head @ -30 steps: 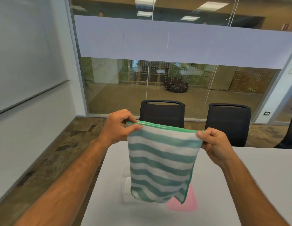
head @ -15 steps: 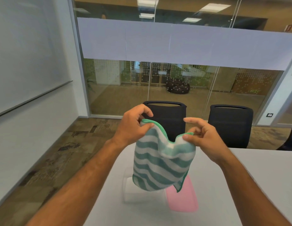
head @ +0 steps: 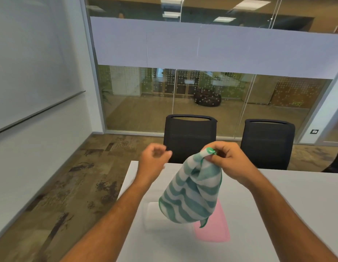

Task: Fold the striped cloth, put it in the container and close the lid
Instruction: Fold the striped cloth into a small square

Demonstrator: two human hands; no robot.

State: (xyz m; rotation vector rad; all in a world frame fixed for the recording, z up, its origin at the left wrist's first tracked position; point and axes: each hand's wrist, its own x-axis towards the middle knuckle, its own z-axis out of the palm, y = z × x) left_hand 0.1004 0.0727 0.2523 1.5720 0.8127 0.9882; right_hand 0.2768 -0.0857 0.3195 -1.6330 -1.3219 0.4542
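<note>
Striped cloth (head: 190,193) is pinched at its gathered corners by the right hand (head: 226,159) above the counter (head: 277,205), the empty left hand (head: 155,157) seemingly half-curled, so the fold could be lost if it sags.

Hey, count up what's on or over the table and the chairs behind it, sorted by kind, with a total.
Striped cloth: 1, hanging from the right hand
Clear container: 1, on the table
Pink lid: 1, beside the container
Black chairs: 2
Total: 5
</note>
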